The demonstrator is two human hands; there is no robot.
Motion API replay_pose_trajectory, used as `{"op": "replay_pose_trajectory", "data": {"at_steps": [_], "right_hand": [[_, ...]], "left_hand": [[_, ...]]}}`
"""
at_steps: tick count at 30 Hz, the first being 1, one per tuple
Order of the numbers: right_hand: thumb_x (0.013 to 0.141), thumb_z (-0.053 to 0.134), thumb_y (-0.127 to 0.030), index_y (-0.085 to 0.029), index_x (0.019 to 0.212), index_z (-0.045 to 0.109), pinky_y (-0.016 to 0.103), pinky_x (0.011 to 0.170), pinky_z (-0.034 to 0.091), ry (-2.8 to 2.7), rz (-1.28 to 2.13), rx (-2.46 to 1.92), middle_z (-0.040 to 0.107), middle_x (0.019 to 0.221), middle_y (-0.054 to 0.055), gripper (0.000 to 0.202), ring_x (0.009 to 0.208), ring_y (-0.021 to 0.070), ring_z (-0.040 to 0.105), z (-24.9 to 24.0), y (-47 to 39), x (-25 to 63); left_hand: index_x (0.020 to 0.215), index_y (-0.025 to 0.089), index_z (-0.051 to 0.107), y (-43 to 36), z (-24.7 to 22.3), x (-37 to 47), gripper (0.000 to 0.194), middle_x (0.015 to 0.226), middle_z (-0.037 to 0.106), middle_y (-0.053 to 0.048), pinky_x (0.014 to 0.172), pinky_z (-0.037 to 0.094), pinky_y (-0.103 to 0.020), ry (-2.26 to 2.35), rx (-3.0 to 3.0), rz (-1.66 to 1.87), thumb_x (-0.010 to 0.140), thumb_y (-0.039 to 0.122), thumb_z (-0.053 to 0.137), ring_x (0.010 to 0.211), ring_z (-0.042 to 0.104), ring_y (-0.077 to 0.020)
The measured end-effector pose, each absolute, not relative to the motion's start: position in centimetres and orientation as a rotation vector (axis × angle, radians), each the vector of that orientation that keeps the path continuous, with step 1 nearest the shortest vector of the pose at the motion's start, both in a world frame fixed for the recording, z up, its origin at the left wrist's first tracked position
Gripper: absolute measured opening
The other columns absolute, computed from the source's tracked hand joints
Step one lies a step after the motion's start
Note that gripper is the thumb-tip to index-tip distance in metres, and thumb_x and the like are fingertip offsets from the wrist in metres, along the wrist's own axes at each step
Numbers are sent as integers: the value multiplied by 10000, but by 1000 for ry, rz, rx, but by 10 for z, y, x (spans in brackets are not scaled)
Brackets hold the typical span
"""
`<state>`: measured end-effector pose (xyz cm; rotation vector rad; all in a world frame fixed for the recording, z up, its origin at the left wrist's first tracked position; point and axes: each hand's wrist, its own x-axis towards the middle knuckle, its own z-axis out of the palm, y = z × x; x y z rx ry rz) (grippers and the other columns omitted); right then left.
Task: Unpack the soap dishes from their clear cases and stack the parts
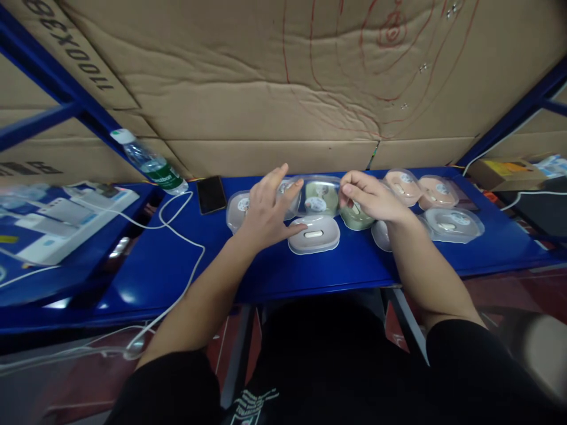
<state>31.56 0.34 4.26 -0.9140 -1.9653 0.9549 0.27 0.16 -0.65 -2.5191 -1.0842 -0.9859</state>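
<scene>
While left hand (269,206) spreads wide beside pale container (313,243), right hand (370,196) curls at green container (357,222), grip unclear.

On my remote screen the bench (283,273) looks smooth and glossy. Shiny, see-through plastic packs (328,241) lie toward its far edge, a clear plastic bottle (155,166) near its far left corner. Behind rises matt, creased cardboard (212,112).

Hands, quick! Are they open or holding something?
Left hand: open, spread wide.
Right hand: curled by a green box; can't tell if it's holding anything.
</scene>
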Motion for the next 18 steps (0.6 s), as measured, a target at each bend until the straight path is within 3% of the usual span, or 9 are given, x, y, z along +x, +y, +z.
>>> {"op": "replay_pose_trajectory", "data": {"at_steps": [5, 11, 14, 18], "right_hand": [[992, 606, -922, -266, 878, 577, 311, 654, 461, -1988, 1022, -1006, 622, 700, -28, 667, 656, 166, 539, 27, 0, 300], [954, 615, -953, -283, 883, 542, 317, 573, 466, -1773, 1204, -995, 536, 682, -42, 678, 600, 167, 495, 16, 8, 293], [1015, 605, -847, -266, 920, 607, 338, 631, 487, -1828, 1051, -1114, 616, 733, -9, 589, 654, 190, 555, 14, 10, 297], [938, 808, -598, -233, 1141, 757, 389, 855, 536, -2041, 580, -1136, 793, 1083, 70, 421, 915, 242, 680, 18, 11, 306]], "left_hand": [[1784, 258, 383, -4, -16, 11, 1056, 1818, 447, -237, 1279, 478, -622, -969, -2747, -794, 922, 615, 878, 1625, 519, -477], [1773, 160, 394, -6, -14, 15, 1065, 1697, 575, -254, 1256, 532, -617, -986, -2777, -749, 876, 468, 879, 1555, 593, -461], [1755, 133, 421, -8, -8, 13, 1042, 1646, 626, -250, 1236, 561, -599, -992, -2805, -707, 868, 461, 859, 1522, 628, -450], [1698, 131, 522, -9, -2, 7, 973, 1612, 676, -231, 1219, 587, -574, -988, -2923, -567, 861, 505, 847, 1472, 681, -441]]}}
